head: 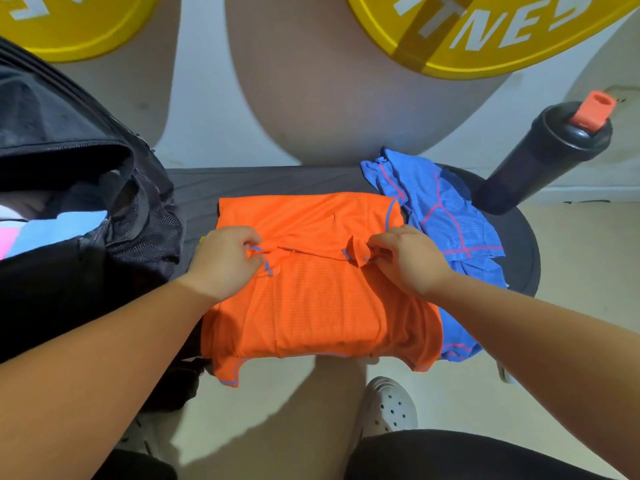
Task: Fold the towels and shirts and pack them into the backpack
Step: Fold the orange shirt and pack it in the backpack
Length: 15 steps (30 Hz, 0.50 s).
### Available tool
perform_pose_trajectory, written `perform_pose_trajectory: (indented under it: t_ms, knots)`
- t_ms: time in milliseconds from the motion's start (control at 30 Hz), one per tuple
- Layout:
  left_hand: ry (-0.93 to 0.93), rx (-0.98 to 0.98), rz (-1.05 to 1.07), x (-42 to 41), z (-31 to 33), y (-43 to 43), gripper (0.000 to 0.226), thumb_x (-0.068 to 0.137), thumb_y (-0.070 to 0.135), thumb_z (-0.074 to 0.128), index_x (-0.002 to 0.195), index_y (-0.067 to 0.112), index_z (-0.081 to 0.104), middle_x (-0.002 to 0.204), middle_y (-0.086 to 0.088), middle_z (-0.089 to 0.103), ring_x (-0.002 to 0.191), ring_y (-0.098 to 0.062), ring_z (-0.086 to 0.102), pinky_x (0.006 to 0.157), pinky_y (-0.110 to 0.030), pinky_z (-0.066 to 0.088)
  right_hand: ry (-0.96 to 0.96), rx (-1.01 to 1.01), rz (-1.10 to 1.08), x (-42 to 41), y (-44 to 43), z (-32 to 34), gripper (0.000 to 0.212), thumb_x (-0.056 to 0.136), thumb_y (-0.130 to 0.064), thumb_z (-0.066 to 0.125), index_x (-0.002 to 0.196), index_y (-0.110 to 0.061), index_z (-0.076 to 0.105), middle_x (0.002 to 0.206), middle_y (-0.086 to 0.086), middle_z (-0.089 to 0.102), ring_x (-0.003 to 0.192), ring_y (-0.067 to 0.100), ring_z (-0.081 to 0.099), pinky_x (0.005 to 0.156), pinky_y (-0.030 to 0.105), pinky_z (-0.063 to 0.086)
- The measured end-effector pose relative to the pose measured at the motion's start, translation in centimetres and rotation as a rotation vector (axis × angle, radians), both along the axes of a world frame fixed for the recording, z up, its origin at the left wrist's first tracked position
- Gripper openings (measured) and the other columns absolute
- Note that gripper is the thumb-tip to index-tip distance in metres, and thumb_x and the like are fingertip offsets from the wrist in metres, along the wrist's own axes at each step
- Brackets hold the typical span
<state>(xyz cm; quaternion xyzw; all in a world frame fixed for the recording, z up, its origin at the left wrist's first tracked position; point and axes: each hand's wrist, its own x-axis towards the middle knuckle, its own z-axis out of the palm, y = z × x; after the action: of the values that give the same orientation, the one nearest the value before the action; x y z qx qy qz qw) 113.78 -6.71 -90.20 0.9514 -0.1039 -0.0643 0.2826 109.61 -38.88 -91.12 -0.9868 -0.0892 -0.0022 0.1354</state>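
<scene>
While both hands pinch the same ridge of cloth, the orange shirt (311, 292) lies spread on the dark bench (277, 181), near hem hanging over the edge at 6 o'clock.

Hands: left hand (225, 265) at 9 o'clock on the shirt, thumb and fingers closed on a gathered tuck with blue trim. Right hand (412, 261) at 3 o'clock, pinching a matching tuck. The 2 grips sit level with each other across the shirt's middle.

Reason for the hold (judgement): 2 level pinch points set 1 straight crease, so a panel can be carried over without skewing.

Shirt appearance: bright orange, fine mesh weave, thin blue piping at the hems. Far half smooth; near half shows soft wrinkles and a sagging corner at 5 o'clock. Sides look already turned in, giving a rough rectangle.

Surroundings: blue shirt (446, 216) with pink seams, crumpled and unfolded, at 3 o'clock and touching the orange one, within reach. Backpack (62, 140) at 9 o'clock, mouth open toward the bench; pale blue and pink cloth (59, 230) shows inside. Dark bottle (540, 161) stands at 2 o'clock, apart from the fold.

Progress (judgement): mid-task; this shirt partly folded, 1 shirt untouched.
</scene>
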Motion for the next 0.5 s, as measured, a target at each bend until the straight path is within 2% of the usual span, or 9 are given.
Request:
perform_pose_trajectory:
  t_ms: [100, 167, 233, 300, 367, 433, 500]
  knots:
    - [-0.102, 0.032, -0.194, -0.5, -0.1, 1.1, 0.010, 0.073, 0.024, 0.064, 0.080, 0.021, 0.071, 0.072, 0.008, 0.055, 0.075, -0.025, 0.059, 0.068, -0.034, 0.046, -0.011, -0.007, 0.142, -0.5, -1.0, 0.0, 0.022, 0.076, -0.017, 0.072, 0.097, -0.022, 0.076, 0.088, 0.002, 0.069, 0.081, 0.032, 0.062, 0.076, 0.039, 0.053]
    - [-0.124, 0.095, -0.297, -0.6, -0.3, 2.2, 0.025, 0.072, 0.033, 0.052, 0.079, 0.021, 0.073, 0.076, 0.003, 0.061, 0.077, -0.028, 0.062, 0.070, -0.035, 0.049, 0.015, -0.021, 0.203, -1.0, -1.7, 0.2, 0.024, 0.072, -0.014, 0.072, 0.093, -0.027, 0.077, 0.090, -0.001, 0.068, 0.082, 0.029, 0.062, 0.077, 0.038, 0.053]
    - [-0.108, 0.155, -0.361, -0.9, -0.4, 3.1, 0.035, 0.071, 0.042, 0.048, 0.082, 0.023, 0.075, 0.079, 0.004, 0.065, 0.082, -0.027, 0.064, 0.073, -0.033, 0.049, 0.070, -0.047, 0.248, -1.4, -2.1, 0.5, 0.026, 0.070, -0.022, 0.067, 0.091, -0.030, 0.078, 0.090, -0.002, 0.067, 0.084, 0.027, 0.062, 0.079, 0.038, 0.053]
    - [-0.063, 0.171, -0.359, -1.4, -0.3, 3.5, 0.040, 0.071, 0.056, 0.052, 0.086, 0.028, 0.077, 0.085, 0.009, 0.065, 0.087, -0.020, 0.064, 0.079, -0.033, 0.051, 0.128, -0.046, 0.249, -1.7, -2.3, 1.1, 0.026, 0.071, -0.037, 0.061, 0.090, -0.033, 0.078, 0.090, -0.005, 0.067, 0.086, 0.024, 0.061, 0.080, 0.038, 0.051]
    - [-0.031, 0.135, -0.319, -1.8, 0.2, 3.4, 0.045, 0.078, 0.064, 0.048, 0.084, 0.029, 0.076, 0.083, 0.011, 0.064, 0.086, -0.015, 0.062, 0.079, -0.035, 0.051, 0.124, -0.026, 0.223, -1.7, -2.3, 1.5, 0.029, 0.077, -0.047, 0.054, 0.084, -0.031, 0.077, 0.087, -0.006, 0.067, 0.083, 0.022, 0.059, 0.080, 0.040, 0.050]
    - [-0.056, 0.104, -0.254, -1.8, 0.7, 2.7, 0.048, 0.086, 0.060, 0.041, 0.085, 0.026, 0.074, 0.078, 0.009, 0.064, 0.081, -0.017, 0.061, 0.073, -0.037, 0.050, 0.055, -0.036, 0.181, -1.4, -1.8, 1.8, 0.033, 0.084, -0.048, 0.048, 0.080, -0.028, 0.074, 0.080, -0.004, 0.065, 0.076, 0.024, 0.055, 0.074, 0.042, 0.049]
    - [-0.124, 0.127, -0.175, -1.2, 1.2, 1.8, 0.035, 0.093, 0.047, 0.047, 0.091, 0.022, 0.071, 0.083, 0.003, 0.064, 0.084, -0.024, 0.061, 0.073, -0.039, 0.049, -0.060, -0.077, 0.149, -0.5, -1.1, 2.0, 0.031, 0.089, -0.043, 0.048, 0.084, -0.022, 0.071, 0.076, 0.001, 0.063, 0.073, 0.029, 0.054, 0.069, 0.041, 0.048]
